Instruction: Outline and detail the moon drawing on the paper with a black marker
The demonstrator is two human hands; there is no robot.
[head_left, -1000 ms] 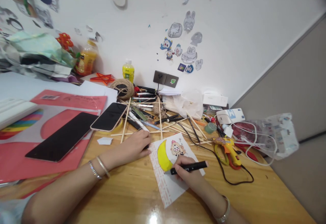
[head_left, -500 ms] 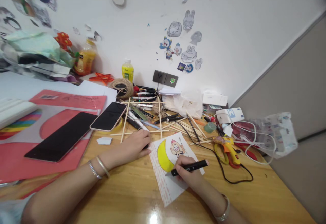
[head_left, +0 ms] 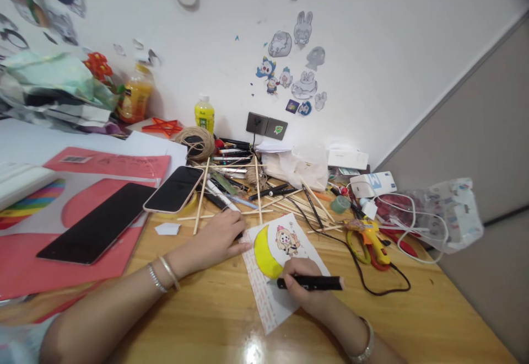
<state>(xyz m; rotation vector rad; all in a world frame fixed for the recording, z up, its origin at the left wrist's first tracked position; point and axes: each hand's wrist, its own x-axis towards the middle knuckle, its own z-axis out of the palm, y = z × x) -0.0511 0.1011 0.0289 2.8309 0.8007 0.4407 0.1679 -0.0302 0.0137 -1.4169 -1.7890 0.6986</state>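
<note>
My right hand [head_left: 308, 284] grips a black marker [head_left: 316, 283], its pale tip low over a white sheet of paper [head_left: 285, 303]. On that sheet are a filled-in yellow crescent moon [head_left: 263, 256] and a small cartoon figure [head_left: 286, 239] with pink on its head. The marker's tip is just below the moon's lower end. My left hand [head_left: 223, 236] rests at the sheet's upper left edge, thumb touching the paper. Its fingers curl around a small dark thing [head_left: 238, 236], mostly hidden, that I cannot make out.
Wooden sticks [head_left: 202, 196], pens and a twine roll [head_left: 196, 143] crowd the table's back. To the left lie a phone [head_left: 176, 189] and a black tablet [head_left: 97, 223]. A yellow glue gun [head_left: 374, 240] with its cord lies on the right, near a clear plastic bag [head_left: 458, 215].
My right hand has shifted slightly, and the marker now lies closer to level, its back end lower. The left hand stays by the sheet's edge. The view has moved slightly.
</note>
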